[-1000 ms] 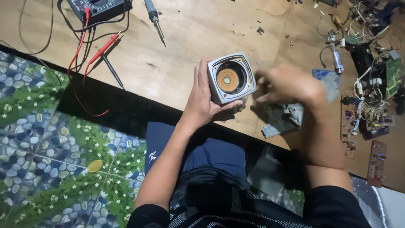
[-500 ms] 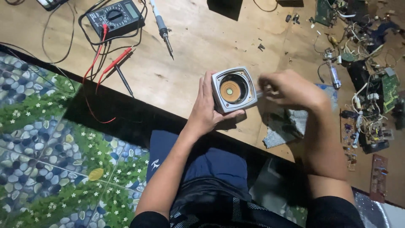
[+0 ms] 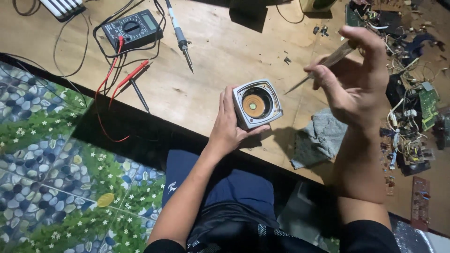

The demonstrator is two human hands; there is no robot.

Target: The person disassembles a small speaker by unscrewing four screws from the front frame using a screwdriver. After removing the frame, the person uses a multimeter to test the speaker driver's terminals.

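Two hands: both of the person's own are at work above a wooden table, seen from the head view.
Table (image 3: 220, 51): bare plywood, spanning the upper part of the view; its dark front edge runs down toward the right.
Floor (image 3: 51, 164): patterned covering of blue pebbles, green leaves and small white flowers, at lower left.
Grey cloth (image 3: 321, 138): crumpled on the table near its front edge, below the right hand.
Multimeter (image 3: 133, 29): dark, lying flat at upper left, with red and black probe leads (image 3: 123, 79) trailing toward the table edge.
Circuit boards and wires (image 3: 412, 117): a tangled heap along the right side of the table.
Left hand (image 3: 229, 129): fingers clenched around a small speaker, thumb on its near side.
Small speaker (image 3: 256, 103): square silver housing with an orange cone in a round opening, facing up, held just above the table near the middle of the view.
Right hand (image 3: 354, 79): raised to the right of the speaker and apart from it, fingers grasping a slim tool.
Slim tool (image 3: 323, 68): thin shaft sloping down to the left, its tip near the speaker's upper right corner but not touching.
Soldering iron (image 3: 180, 35): lying loose on the table beside the multimeter, tip pointing toward the person.
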